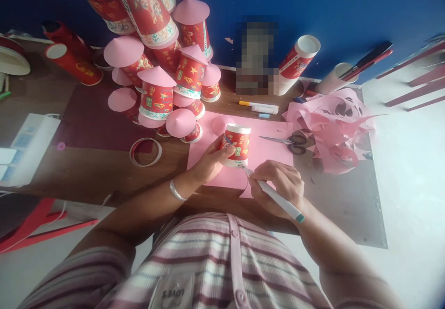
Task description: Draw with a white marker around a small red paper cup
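A red paper cup (pixel 242 138) with white bands at both ends and colourful drawings is held in my left hand (pixel 216 157), the thumb across its front. My right hand (pixel 278 182) grips a white marker (pixel 278 197) with a green end. The marker's tip meets the lower white band of the cup, where some green lines show. Beneath both hands lies a pink paper sheet (pixel 205 153), and a pink paper disc (pixel 222 124) is partly hidden behind the cup.
Black-handled scissors (pixel 295 143) lie right of the cup, beside pink paper scraps (pixel 339 119). A stacked cup tower (pixel 156 91) with pink cone roofs rises back left. A tape roll (pixel 158 152), a capped orange marker (pixel 259 106) and a pen cup (pixel 335 80) are around.
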`<state>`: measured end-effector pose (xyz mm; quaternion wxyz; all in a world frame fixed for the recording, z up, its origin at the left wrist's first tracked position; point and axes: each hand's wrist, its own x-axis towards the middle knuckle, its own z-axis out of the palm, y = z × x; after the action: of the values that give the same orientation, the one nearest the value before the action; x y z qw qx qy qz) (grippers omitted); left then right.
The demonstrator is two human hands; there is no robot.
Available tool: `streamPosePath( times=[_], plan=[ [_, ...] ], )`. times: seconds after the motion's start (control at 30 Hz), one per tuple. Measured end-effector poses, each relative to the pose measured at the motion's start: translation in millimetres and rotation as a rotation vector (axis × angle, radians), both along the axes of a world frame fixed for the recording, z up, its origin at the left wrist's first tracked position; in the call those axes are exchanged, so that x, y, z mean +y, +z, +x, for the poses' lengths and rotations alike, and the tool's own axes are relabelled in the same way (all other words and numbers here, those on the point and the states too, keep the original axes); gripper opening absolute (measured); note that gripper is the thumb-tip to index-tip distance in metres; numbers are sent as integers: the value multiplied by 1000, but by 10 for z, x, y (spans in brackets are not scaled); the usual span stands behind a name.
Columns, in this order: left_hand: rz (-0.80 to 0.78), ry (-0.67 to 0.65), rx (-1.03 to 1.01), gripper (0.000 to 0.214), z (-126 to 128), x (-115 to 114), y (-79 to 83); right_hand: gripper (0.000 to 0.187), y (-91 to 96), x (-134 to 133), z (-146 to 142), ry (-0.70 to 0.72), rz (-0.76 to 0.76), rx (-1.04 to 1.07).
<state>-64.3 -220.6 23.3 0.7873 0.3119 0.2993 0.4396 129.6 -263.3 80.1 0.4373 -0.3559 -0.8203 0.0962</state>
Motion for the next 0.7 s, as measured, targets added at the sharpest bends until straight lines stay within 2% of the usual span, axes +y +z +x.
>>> streamPosePath(
  times=[0.37,0.7],
  plan=[
    [17,-6,16,49,-5,-5,15,28,-14,-18,-5,31,14,-12],
    [21,-23,20,50,-3,-12,0,23,-29,-1,-25,39,39,-40]
  ],
)
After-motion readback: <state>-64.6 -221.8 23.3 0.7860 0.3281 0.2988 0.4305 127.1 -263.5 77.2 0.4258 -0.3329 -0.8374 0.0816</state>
